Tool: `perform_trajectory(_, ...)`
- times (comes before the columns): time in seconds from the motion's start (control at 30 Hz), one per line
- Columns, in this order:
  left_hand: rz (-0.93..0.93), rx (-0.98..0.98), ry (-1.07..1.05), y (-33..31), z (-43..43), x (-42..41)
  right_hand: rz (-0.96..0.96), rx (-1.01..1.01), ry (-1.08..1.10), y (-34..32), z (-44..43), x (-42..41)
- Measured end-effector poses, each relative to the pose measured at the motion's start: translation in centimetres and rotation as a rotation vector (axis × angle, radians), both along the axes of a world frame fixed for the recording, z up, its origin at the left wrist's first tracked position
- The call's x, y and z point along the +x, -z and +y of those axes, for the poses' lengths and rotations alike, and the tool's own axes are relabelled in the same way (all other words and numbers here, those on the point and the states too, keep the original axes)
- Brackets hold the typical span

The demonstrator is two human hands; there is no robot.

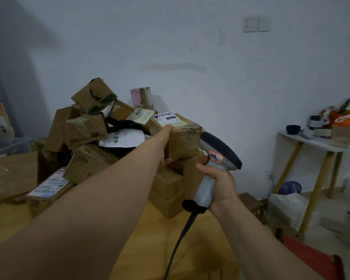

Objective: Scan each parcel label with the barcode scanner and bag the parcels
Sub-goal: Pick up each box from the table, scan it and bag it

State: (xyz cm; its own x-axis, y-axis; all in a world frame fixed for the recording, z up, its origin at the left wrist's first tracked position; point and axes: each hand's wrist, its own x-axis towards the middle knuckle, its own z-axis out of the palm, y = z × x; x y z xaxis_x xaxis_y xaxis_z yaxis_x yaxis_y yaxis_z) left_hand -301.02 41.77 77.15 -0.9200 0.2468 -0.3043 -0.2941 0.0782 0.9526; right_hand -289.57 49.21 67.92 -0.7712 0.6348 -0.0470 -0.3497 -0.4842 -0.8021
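Observation:
A heap of brown cardboard parcels [85,130] covers the wooden table [146,239]. My left hand [166,142] reaches out and grips a taped cardboard parcel [184,138] at the right side of the heap, thumb on top by its white label [168,119], fingers underneath. My right hand [220,184] holds the grey handle of a barcode scanner [216,158]. The scanner's dark head sits just right of the gripped parcel, and its black cable [178,239] hangs down toward me. A white soft mailer [121,139] lies in the middle of the heap.
A flat parcel with a white label [49,185] lies at the heap's left front. A clear plastic bin [6,146] stands at the far left. To the right, a small white side table [315,142] carries cups and orange items. Bags [287,207] lie on the floor below.

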Motion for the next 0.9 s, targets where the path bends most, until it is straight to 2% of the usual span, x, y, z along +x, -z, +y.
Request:
perform_trajectory(0.17,-0.071,0.017,-0.042,0.3,0.6,0.3,0.025,-0.019,0.001,0.7,0.2,-0.4)
perform_trajectory(0.43,-0.016,0.309,0.077,-0.2,-3.1,2.4,0.073,0.056,-0.060,-0.6,-1.2,1.9)
perform_trajectory(0.53,0.025,0.379,0.068,0.0,-6.0,3.0,0.122,0.089,-0.145,-1.7,-2.8,3.7)
perform_trajectory(0.67,0.113,0.379,-0.002,0.1,-10.5,5.0,0.114,0.200,-0.222,-3.3,-5.7,6.4)
perform_trajectory(0.9,0.250,0.224,-0.102,0.4,-20.1,7.6,-0.004,0.365,-0.323,-5.0,-13.0,9.9)
